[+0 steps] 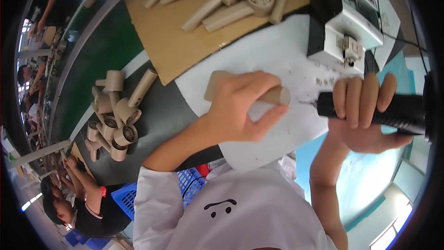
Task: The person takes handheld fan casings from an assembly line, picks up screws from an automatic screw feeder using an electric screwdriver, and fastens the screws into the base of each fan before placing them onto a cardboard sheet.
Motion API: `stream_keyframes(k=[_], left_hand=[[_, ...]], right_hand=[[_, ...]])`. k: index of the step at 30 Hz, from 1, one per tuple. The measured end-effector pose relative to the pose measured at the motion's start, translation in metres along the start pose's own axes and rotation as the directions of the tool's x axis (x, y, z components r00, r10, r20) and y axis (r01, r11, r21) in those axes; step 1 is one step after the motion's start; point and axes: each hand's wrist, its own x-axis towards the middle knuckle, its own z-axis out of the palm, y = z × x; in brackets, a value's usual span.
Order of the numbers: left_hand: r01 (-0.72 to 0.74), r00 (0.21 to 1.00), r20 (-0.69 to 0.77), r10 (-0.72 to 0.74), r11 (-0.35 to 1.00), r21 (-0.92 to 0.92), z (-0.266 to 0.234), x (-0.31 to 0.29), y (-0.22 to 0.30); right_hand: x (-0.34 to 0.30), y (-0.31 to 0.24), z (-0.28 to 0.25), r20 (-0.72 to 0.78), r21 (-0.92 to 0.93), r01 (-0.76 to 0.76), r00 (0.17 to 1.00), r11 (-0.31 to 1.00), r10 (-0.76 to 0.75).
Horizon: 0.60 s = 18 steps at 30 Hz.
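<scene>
My left hand (238, 106) is closed around a beige handheld fan (214, 84) that lies sideways over the white sheet (259, 150). The fan's handle end pokes out between thumb and fingers, pointing right. Most of its body is hidden under my palm. In my right hand (363, 111) is a black electric screwdriver (407, 111), held level with the fingers wrapped over it. Its thin bit points left at the handle end, with a small gap between them. Several tiny metal screws (325, 81) lie on the sheet near the screwdriver's tip.
Several beige fans (225, 16) lie on brown cardboard (162, 51) at the far side; more are heaped (115, 115) on the dark bench at left. A white-and-black boxy device (344, 46) stands far right. Blue baskets (125, 199) sit near left. A co-worker (92, 208) works at left.
</scene>
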Motion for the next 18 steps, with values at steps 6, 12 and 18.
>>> stream_keyframes(k=[6,12,18], left_hand=[[0.306,0.941,-0.125,-0.315,0.630,0.714,-0.057,-0.030,-0.020],[0.432,0.901,-0.433,-0.017,0.129,0.893,-0.158,-0.033,-0.120],[0.569,0.821,-0.566,0.068,-0.022,0.822,-0.186,-0.046,-0.152]], right_hand=[[-0.046,-0.049,-0.016,-0.190,-0.266,-0.126,0.979,0.956,0.076],[-0.065,-0.055,-0.020,-0.209,-0.304,-0.130,0.976,0.944,0.067],[-0.077,-0.064,-0.021,-0.131,-0.349,-0.063,0.991,0.935,0.018]])
